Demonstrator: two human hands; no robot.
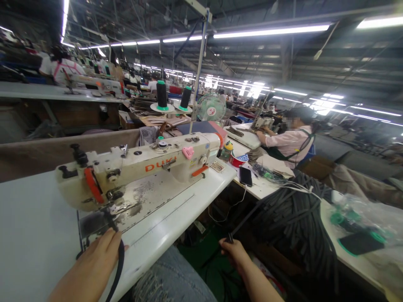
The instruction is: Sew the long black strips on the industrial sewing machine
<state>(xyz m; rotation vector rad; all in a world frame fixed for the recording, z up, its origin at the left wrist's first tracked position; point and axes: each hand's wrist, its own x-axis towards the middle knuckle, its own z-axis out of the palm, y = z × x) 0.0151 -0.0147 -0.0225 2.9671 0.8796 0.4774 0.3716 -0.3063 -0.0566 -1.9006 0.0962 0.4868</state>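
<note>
Left hand touches black strip, grip unclear to me; right hand clasps dark strip. I judge tangling in the bundle could snag it.

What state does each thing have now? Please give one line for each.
Left grip: against a dark strip; closure unclear.
Right grip: closed on a dark strip.
Sewing machine: running or stopped, unclear.
Smartphone: screen dark, cable attached.
Ceiling tube lights: lit.
Thread cones behind machine: upright.
Dark strip bundle: heaped, ends hanging.
Electric fan: grille on, spinning unclear.
</note>
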